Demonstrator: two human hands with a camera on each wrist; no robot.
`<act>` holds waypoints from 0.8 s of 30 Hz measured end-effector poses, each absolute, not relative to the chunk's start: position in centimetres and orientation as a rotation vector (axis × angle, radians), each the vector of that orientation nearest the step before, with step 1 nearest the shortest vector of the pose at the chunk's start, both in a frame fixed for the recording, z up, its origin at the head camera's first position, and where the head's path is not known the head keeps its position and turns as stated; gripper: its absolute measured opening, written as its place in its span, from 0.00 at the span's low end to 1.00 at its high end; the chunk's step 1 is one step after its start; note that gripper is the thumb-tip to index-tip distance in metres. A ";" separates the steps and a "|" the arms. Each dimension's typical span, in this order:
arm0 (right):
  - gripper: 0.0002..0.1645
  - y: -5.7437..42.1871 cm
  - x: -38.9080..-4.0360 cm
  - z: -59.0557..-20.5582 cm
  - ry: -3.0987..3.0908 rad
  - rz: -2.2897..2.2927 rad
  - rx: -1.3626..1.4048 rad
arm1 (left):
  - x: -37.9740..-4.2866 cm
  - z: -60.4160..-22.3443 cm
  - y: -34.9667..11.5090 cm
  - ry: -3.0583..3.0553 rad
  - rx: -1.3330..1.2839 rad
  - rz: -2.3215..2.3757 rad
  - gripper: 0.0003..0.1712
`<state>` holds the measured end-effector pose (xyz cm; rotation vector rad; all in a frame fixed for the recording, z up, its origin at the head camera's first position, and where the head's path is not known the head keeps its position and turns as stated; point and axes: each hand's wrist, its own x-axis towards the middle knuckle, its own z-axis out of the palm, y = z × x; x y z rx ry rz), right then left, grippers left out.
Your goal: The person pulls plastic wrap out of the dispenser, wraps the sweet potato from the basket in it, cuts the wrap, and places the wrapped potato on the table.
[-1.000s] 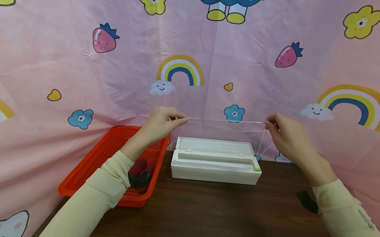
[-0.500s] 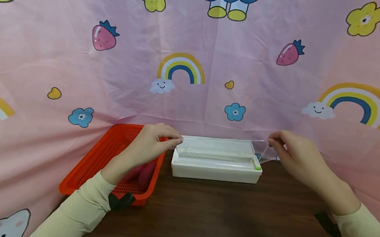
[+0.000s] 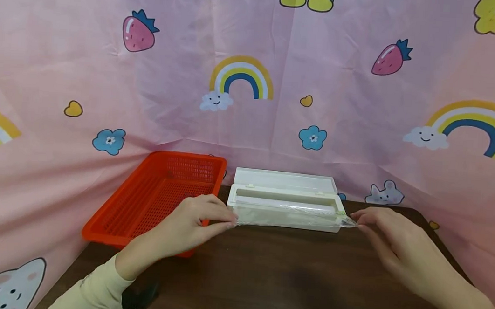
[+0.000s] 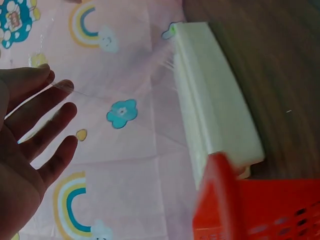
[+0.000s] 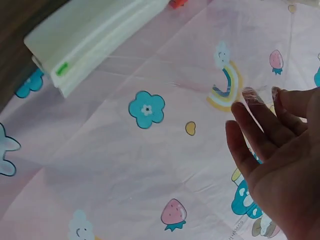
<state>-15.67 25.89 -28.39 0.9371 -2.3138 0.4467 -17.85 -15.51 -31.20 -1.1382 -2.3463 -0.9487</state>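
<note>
A sheet of clear cling film [image 3: 292, 219] stretches between my two hands, low in front of a white cling film dispenser [image 3: 284, 180]. The dispenser's lid stands raised, and a pale roll [image 3: 287, 205] lies inside. My left hand [image 3: 191, 221] pinches one corner of the film between thumb and fingertip. At the other corner, my right hand [image 3: 400, 249] pinches the film the same way. In the left wrist view the other fingers of the left hand [image 4: 37, 130] are spread apart. The film's see-through edges are hard to trace.
A red plastic basket [image 3: 113, 240] stands left of the dispenser, partly behind my left hand and forearm. The dark wooden table [image 3: 283, 273] extends in front. A pink patterned cloth [image 3: 170, 99] hangs behind and at the sides.
Both hands have come down and toward me, bringing the cling film from above the dispenser to low in front of it. Dark red lumps seen earlier in the basket are now hidden.
</note>
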 end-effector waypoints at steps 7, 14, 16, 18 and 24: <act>0.30 26.4 -13.7 -31.1 -2.409 0.472 0.926 | -16.5 -33.5 -15.3 -2.203 -1.292 -0.723 0.13; 0.28 27.1 -12.9 -35.3 -2.483 0.533 1.008 | -15.1 -35.5 -15.3 -2.190 -1.345 -0.495 0.12; 0.30 27.5 -13.0 -36.7 -2.474 0.559 1.069 | -14.8 -36.2 -15.3 -2.183 -1.369 -0.417 0.12; 0.30 27.9 -12.9 -37.9 -2.478 0.588 1.101 | -14.5 -37.0 -15.3 -2.188 -1.388 -0.356 0.11; 0.26 28.0 -12.5 -41.1 -2.539 0.589 1.102 | -14.0 -39.5 -15.0 -2.221 -1.417 -0.249 0.10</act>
